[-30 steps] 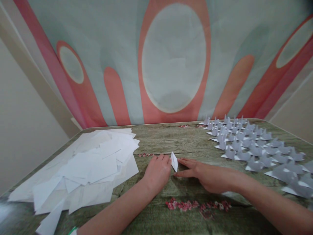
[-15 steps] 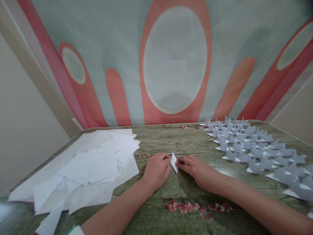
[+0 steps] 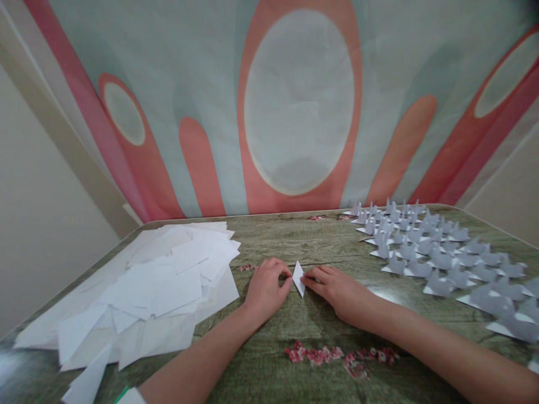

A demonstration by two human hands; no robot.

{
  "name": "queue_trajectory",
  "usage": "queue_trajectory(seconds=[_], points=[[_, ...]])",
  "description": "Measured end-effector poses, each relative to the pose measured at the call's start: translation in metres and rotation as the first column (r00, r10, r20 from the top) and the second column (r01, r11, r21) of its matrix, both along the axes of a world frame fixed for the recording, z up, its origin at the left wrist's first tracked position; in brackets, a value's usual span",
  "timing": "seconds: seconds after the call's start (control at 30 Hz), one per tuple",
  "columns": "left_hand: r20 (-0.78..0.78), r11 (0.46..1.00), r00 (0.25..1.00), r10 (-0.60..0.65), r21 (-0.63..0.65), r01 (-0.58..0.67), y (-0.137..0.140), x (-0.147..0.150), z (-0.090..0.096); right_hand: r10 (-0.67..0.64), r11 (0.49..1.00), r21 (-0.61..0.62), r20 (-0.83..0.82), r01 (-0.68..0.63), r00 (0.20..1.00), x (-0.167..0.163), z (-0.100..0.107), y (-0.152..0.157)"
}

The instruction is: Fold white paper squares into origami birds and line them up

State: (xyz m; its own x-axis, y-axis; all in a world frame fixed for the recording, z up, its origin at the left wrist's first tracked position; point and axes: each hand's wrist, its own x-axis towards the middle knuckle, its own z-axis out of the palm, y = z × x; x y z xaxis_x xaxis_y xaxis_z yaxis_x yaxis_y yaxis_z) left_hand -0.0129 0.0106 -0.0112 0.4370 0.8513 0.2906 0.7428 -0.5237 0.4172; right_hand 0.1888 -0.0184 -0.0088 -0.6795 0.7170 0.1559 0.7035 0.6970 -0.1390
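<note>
A small white folded paper [image 3: 298, 278], shaped like a narrow diamond, stands between my two hands over the table. My left hand [image 3: 268, 285] is closed in a pinch, thumb and forefinger curved into a ring with their tips at the paper's left corner. From the other side my right hand [image 3: 332, 287] grips the right edge, its fingertips over part of the fold.
A spread of loose white paper sheets [image 3: 155, 286] covers the table's left side. Rows of folded paper birds [image 3: 442, 258] stand on the right. Pink flowers are printed on the wood-grain tabletop [image 3: 261, 348]; a patterned backdrop [image 3: 298, 106] hangs behind.
My left hand's thumb and forefinger have rounded into a ring at the paper's left corner. The right hand and the folded paper stay almost where they were.
</note>
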Motion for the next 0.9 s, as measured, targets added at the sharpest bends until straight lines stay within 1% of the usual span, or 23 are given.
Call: queue_trajectory(seconds=[0.13, 0.33, 0.7, 0.9], points=[[0.016, 1.000, 1.000, 0.008, -0.001, -0.008, -0.0002, 0.0010, 0.0006, -0.013, 1.000, 0.027, 0.010, 0.012, 1.000, -0.0019, -0.0013, 0.0004], [-0.014, 1.000, 1.000, 0.015, 0.007, -0.015, -0.0012, 0.0015, 0.0013, -0.018, 0.998, 0.057, 0.006, 0.017, 1.000, -0.0048, -0.0032, 0.0002], [-0.031, 1.000, 0.999, 0.025, -0.017, -0.026, -0.0021, 0.0018, 0.0038, -0.007, 0.999, 0.045, -0.087, 0.011, 0.996, -0.0015, -0.0083, 0.0036], [0.026, 0.999, 1.000, 0.014, -0.032, -0.013, -0.0005, 0.0011, -0.0001, 0.004, 0.999, 0.052, -0.095, 0.000, 0.996, -0.0016, -0.0098, 0.0038]])
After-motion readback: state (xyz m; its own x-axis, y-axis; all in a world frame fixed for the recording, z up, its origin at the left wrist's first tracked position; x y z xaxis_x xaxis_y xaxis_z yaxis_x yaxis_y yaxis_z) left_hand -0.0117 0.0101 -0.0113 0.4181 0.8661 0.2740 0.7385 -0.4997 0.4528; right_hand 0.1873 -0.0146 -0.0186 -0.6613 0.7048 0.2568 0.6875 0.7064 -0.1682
